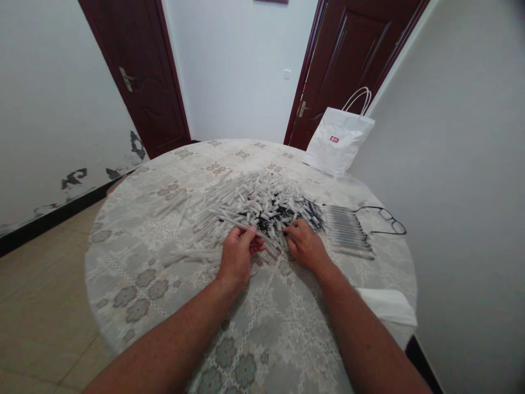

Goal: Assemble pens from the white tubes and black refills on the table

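My left hand (238,254) pinches a thin translucent tube (233,221), like a pen barrel, which points up and left over the pile. To its right, my right hand (305,243) has its fingers bent together at the near edge of the pile. Whatever those fingertips hold is too small and hidden to make out. Beyond both hands lies a heap of short white cap-like pieces (262,192), mixed with thin black pieces (283,212). More clear tubes (205,224) are spread on the left side of the heap.
A neat row of pen-like sticks (348,229) lies right of the heap, beside black-framed glasses (388,220). A white paper bag (338,143) stands at the back right. White folded material (385,305) is at the right edge of the round table (172,317), which has a patterned cover.
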A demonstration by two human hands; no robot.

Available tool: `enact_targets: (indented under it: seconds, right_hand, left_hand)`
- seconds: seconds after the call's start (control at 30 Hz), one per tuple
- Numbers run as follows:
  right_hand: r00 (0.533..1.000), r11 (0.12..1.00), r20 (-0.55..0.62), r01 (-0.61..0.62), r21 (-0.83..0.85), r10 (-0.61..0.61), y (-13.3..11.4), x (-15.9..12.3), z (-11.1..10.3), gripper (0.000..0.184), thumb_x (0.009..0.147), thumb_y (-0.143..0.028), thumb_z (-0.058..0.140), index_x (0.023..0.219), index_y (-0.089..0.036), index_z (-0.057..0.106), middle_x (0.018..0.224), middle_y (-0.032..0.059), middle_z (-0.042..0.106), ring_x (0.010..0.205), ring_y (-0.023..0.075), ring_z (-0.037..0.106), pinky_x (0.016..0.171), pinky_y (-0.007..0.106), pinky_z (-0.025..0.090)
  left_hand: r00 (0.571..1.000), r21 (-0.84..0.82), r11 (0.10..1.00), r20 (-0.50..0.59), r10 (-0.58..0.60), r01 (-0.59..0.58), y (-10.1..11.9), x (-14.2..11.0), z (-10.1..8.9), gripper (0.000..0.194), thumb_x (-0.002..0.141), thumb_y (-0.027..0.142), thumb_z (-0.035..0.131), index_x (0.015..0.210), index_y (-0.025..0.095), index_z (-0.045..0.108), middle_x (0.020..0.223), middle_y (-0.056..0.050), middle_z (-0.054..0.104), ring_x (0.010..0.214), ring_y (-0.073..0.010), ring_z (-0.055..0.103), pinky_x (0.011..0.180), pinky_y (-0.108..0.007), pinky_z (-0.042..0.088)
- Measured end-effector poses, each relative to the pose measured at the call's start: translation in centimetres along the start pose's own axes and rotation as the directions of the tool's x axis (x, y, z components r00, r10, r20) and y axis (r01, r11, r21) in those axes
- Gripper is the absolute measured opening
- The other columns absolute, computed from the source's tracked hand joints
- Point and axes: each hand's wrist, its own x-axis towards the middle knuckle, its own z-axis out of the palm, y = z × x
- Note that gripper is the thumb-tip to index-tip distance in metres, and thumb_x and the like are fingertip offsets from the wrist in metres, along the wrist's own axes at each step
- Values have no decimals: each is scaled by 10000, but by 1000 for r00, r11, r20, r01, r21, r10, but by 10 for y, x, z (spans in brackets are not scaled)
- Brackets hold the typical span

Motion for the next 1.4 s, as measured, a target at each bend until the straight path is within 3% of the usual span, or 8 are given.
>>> enact_targets:
  seconds: [0.27,0.47,0.57,0.67,0.8,0.9,1.03,1.4]
  right_hand:
    - [999,1000,41,-13,17,13,7,1,2,180,946,-246,559,1035,-238,715,1122,71,580,920,173,624,797,258,485]
    - [983,956,-175,-5,293,59,-1,2,-11,138,927,-244,532,974,-192,651,968,76,638,919,201,613,846,306,481]
    - [978,821,-128,-66,567,167,-15,1,-22,122,896,-278,567,952,-200,641,833,25,654,734,160,602,713,277,482]
    - [982,575,30,-134,807,188,-28,1,-26,124,856,-310,608,913,-202,631,691,-27,609,588,123,548,570,236,442]
    - [967,277,186,-229,933,174,-33,0,-21,168,836,-346,647,917,-202,617,569,-59,563,456,96,461,435,202,348]
    - [967,188,200,-228,955,156,-30,0,-15,202,838,-361,677,947,-197,633,605,-37,611,453,89,463,431,203,348]
    - [973,156,183,-204,966,140,-28,-1,-10,204,838,-362,704,957,-205,653,613,-40,597,468,84,457,442,204,345]
    - [970,179,181,-209,961,160,-30,-2,-6,225,860,-392,693,986,-207,667,612,-31,612,454,93,459,427,215,342]
  left_hand:
    - [1000,4,1000,9,-9,9,-1,-1,0,290,747,385,773,857,174,608,794,-21,675,673,-148,655,602,-276,557]
    - [997,14,999,70,-41,40,-1,-1,0,301,764,377,782,899,172,608,852,-41,696,747,-170,693,640,-285,569]
    - [993,-16,998,105,-53,55,-1,-2,1,299,778,354,786,935,177,603,892,-52,714,807,-182,712,687,-296,576]
    - [989,-71,995,136,-62,72,1,-3,2,291,787,315,789,958,181,596,916,-51,723,853,-188,723,738,-308,583]
    - [985,-131,986,155,-81,102,3,-3,4,312,773,271,806,978,181,590,916,-42,729,873,-198,731,776,-325,589]
    - [982,-159,981,170,-87,114,5,-2,4,326,762,257,817,978,179,586,904,-40,734,870,-200,734,776,-324,588]
    - [977,-166,979,194,-89,122,5,-3,4,310,768,247,812,967,172,586,906,-55,744,880,-206,736,796,-332,586]
    - [973,-162,977,204,-104,138,4,-4,4,279,772,223,804,954,159,602,932,-69,746,875,-209,735,801,-342,591]
